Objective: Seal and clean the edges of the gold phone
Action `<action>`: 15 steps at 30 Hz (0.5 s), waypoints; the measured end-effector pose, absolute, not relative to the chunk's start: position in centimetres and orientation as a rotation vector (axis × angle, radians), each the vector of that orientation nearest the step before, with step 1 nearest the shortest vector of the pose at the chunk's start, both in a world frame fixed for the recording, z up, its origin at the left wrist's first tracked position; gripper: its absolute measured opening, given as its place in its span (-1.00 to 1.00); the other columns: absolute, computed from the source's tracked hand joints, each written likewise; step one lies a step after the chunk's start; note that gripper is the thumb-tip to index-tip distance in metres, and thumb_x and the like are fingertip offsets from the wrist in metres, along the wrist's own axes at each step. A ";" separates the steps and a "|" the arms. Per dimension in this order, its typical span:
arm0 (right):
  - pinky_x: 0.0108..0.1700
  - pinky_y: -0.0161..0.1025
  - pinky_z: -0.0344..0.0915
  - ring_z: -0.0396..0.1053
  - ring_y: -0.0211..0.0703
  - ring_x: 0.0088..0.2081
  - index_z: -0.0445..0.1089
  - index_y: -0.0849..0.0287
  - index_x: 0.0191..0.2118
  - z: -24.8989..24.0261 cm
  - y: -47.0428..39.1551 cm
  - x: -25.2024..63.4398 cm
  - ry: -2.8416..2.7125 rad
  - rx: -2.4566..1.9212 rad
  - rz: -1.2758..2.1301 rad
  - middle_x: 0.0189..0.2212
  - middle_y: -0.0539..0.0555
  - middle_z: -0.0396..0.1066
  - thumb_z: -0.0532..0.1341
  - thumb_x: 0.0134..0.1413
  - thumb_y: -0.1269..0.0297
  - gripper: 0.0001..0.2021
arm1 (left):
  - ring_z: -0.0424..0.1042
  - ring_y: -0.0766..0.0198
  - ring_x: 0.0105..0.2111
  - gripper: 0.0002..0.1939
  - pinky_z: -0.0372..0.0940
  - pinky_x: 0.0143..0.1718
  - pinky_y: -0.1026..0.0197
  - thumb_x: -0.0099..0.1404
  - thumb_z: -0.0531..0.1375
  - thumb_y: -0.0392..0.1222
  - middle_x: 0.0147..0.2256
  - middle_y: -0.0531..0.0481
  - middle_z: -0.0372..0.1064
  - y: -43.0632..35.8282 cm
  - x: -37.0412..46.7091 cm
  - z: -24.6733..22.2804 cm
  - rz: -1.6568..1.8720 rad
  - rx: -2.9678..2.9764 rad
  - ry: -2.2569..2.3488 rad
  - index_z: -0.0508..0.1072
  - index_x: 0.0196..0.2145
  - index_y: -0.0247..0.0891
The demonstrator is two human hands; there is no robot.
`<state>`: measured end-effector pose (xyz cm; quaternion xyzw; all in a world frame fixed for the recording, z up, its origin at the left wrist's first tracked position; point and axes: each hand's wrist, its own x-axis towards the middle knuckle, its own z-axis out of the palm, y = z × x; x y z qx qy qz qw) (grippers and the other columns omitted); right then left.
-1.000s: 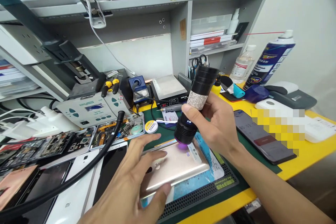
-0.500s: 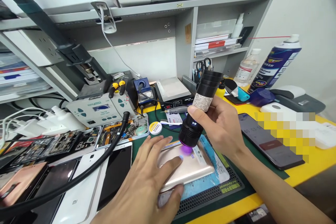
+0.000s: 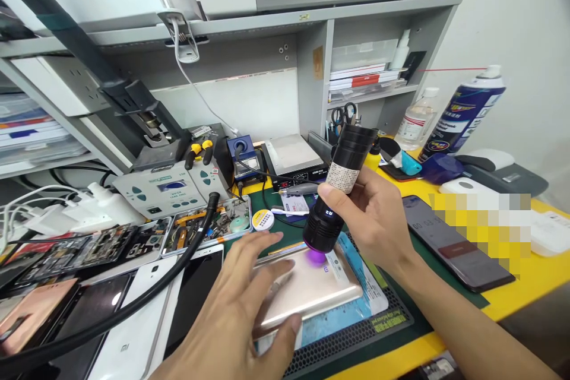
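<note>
In the head view, your right grip (image 3: 376, 214) is wrapped around a black ultraviolet flashlight (image 3: 354, 145), its purple-lit end just above the gold-backed smartphone (image 3: 312, 300). Your left grip (image 3: 240, 303) is spread, holding nothing, over the smartphone's left end; fingertip contact is unclear. Under the smartphone lies a blue-and-white sheet (image 3: 376, 288). Expect the smartphone to be light, stiff and probably slippery, its hidden screen likely fragile: take its long edges. The flashlight should feel rigid and heavier; grasp it mid-barrel.

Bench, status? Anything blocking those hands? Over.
Right hand gripping black cylindrical flashlight, glowing purple above shiny pale-gold phone. Left hand spread over phone's left end. Black flexible hose off left, clear of flashlight.
</note>
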<state>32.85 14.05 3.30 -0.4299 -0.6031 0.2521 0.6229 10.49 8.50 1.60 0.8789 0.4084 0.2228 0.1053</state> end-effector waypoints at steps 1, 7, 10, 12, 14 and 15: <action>-0.41 -0.28 0.26 0.31 -0.20 -0.41 0.40 0.16 -0.25 3.3 14.0 32.9 -1.385 -0.987 0.580 -0.42 -0.03 0.36 0.31 0.19 0.19 -0.84 | 0.16 -0.15 0.28 -0.62 0.26 0.20 -0.28 0.30 0.15 -0.23 0.32 -0.12 0.03 8.5 10.3 1.5 0.685 2.509 1.229 0.37 0.08 -0.08; -0.41 -0.28 0.25 0.29 -0.20 -0.41 0.40 0.16 -0.24 3.4 13.9 32.9 -1.385 -1.000 0.589 -0.42 -0.02 0.34 0.31 0.19 0.18 -0.83 | 0.28 -0.08 0.20 -0.82 0.35 0.09 -0.10 0.38 0.14 -0.08 0.23 -0.03 0.21 9.6 9.5 1.0 0.816 1.874 1.237 0.47 -0.10 -0.02; -0.51 -0.31 0.18 0.23 -0.25 -0.50 0.39 0.16 -0.28 3.7 13.9 32.9 -1.364 -1.006 0.639 -0.49 -0.05 0.29 0.31 0.18 0.16 -0.82 | 0.31 -0.04 0.17 -0.85 0.34 0.01 0.04 0.35 0.18 -0.04 0.16 -0.02 0.32 10.2 9.2 1.0 0.900 1.550 1.180 0.53 -0.23 -0.08; -0.58 -0.31 0.11 0.17 -0.29 -0.58 0.38 0.15 -0.33 3.9 13.9 33.0 -1.347 -1.008 0.678 -0.55 -0.07 0.24 0.32 0.16 0.14 -0.80 | 0.30 -0.02 0.18 -0.87 0.30 0.01 0.09 0.29 0.23 -0.05 0.13 -0.02 0.37 10.5 9.1 1.3 0.943 1.405 1.157 0.55 -0.28 -0.10; -0.63 -0.31 0.07 0.14 -0.29 -0.62 0.38 0.14 -0.36 4.0 14.0 33.0 -1.344 -1.007 0.690 -0.59 -0.08 0.21 0.33 0.14 0.12 -0.78 | 0.31 -0.01 0.18 -0.90 0.23 0.06 0.09 0.24 0.27 -0.09 0.11 -0.02 0.40 10.5 9.0 1.7 0.966 1.300 1.127 0.55 -0.32 -0.13; -0.64 -0.30 0.07 0.14 -0.29 -0.63 0.39 0.14 -0.37 4.1 14.0 33.0 -1.345 -1.009 0.687 -0.60 -0.07 0.21 0.34 0.13 0.11 -0.77 | 0.32 0.00 0.17 -0.91 0.21 0.08 0.08 0.22 0.28 -0.12 0.10 -0.02 0.41 10.5 9.0 2.0 0.969 1.258 1.116 0.55 -0.33 -0.14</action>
